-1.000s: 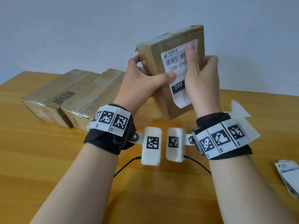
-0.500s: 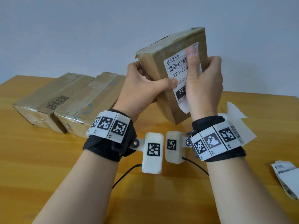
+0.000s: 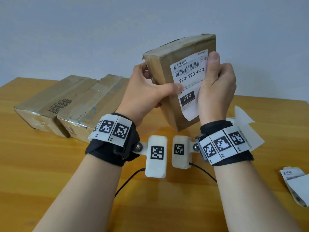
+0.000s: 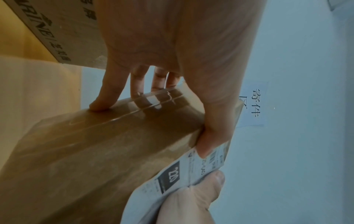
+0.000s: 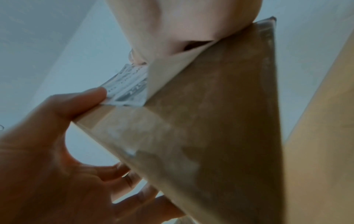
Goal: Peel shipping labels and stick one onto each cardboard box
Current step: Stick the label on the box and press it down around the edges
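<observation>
Above the wooden table (image 3: 50,164) | left hand (image 3: 147,94) grips raised cardboard box (image 3: 160,67), thumb on shipping label (image 3: 189,77) | right hand (image 3: 215,91) clasps box's far edge, thumb pressing label | step: sticking | next: smooth loose lower end.

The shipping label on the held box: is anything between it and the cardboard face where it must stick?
Nothing visible lies between them. The shipping label rests on the held box, under the left hand's thumb and the right hand's thumb. Its right edge stands lifted off the cardboard, seen from the right wrist.
</observation>
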`<move>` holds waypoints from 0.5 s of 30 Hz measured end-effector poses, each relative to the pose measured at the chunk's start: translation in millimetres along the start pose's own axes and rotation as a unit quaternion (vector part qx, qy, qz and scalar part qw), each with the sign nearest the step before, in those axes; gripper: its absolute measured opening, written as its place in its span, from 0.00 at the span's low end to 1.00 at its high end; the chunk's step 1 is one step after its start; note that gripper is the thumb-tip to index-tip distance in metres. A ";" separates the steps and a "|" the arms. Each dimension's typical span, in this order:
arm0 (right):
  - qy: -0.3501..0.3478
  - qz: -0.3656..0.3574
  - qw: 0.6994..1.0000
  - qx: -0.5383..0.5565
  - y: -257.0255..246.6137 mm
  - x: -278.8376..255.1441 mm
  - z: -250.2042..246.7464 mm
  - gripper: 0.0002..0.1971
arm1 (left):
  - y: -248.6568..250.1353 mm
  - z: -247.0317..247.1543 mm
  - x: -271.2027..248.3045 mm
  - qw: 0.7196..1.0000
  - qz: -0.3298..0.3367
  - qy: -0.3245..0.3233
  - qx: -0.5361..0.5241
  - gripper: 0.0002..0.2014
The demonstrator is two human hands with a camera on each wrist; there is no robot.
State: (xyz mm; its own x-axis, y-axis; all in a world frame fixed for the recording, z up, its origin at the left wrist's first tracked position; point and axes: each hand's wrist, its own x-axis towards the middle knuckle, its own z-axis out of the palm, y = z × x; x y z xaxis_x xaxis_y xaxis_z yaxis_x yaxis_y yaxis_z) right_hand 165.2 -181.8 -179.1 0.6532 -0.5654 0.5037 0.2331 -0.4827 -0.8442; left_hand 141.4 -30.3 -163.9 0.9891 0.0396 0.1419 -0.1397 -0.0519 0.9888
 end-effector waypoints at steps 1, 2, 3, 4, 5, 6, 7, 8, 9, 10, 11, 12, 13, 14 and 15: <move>0.004 0.000 1.000 0.000 0.5 1.0 0.0 0.26 | -0.3 -0.4 0.4 1.000 0.001 0.000 0.001 0.45; 0.006 0.002 1.000 0.001 1.5 2.4 0.2 0.27 | -0.9 -0.8 1.0 1.000 0.001 0.001 0.003 0.44; 0.008 0.003 1.000 0.001 2.9 3.9 0.4 0.27 | -1.6 -1.2 1.9 1.000 0.002 0.001 0.006 0.44; 0.011 0.004 1.000 -0.002 4.4 5.0 0.4 0.27 | -2.9 -1.8 3.0 1.000 0.003 0.003 0.009 0.44; 0.012 0.006 1.000 -0.003 6.0 5.9 0.5 0.27 | -4.4 -2.6 4.5 1.000 0.006 0.005 0.013 0.44; 0.013 0.007 1.000 0.003 7.3 6.1 0.7 0.27 | -5.2 -3.6 5.9 1.000 0.011 0.007 0.018 0.44; 0.012 0.007 1.000 0.012 9.1 5.9 0.7 0.26 | -5.8 -4.5 7.3 1.000 0.015 0.008 0.023 0.45; 0.010 0.006 1.000 0.021 10.8 5.1 0.9 0.26 | -6.1 -5.5 8.6 0.999 0.016 0.007 0.026 0.45; 0.006 0.004 1.000 0.027 11.9 4.5 1.4 0.26 | -6.0 -6.5 9.6 1.000 0.014 0.007 0.027 0.45; -0.003 0.003 0.999 0.033 11.7 3.1 2.0 0.26 | -6.1 -7.7 10.1 1.000 0.010 0.009 0.025 0.45; -0.015 0.004 0.999 0.038 10.1 1.7 2.2 0.26 | -5.7 -8.4 10.3 1.000 0.006 0.010 0.022 0.45; -0.031 0.007 0.999 0.041 8.1 0.9 2.4 0.26 | -5.8 -8.7 10.7 1.000 0.004 0.013 0.019 0.45; -0.049 0.012 0.998 0.040 6.4 0.3 2.2 0.26 | -6.4 -8.5 10.6 1.000 0.002 0.014 0.015 0.45; -0.069 0.017 0.997 0.036 4.5 -0.1 2.0 0.26 | -7.1 -8.0 10.7 1.000 -0.001 0.016 0.012 0.44; -0.088 0.019 0.996 0.029 2.5 -0.7 2.0 0.25 | -7.8 -7.4 10.4 1.000 -0.004 0.017 0.010 0.44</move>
State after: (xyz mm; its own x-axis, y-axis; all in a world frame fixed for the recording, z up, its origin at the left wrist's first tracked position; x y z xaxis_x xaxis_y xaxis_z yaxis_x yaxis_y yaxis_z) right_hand 166.8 -181.2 -182.0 0.7768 -0.4544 0.4360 0.2442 -0.4208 -0.8737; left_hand 152.4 -22.1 -169.8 0.9879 0.0735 0.1365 -0.1313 -0.0722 0.9887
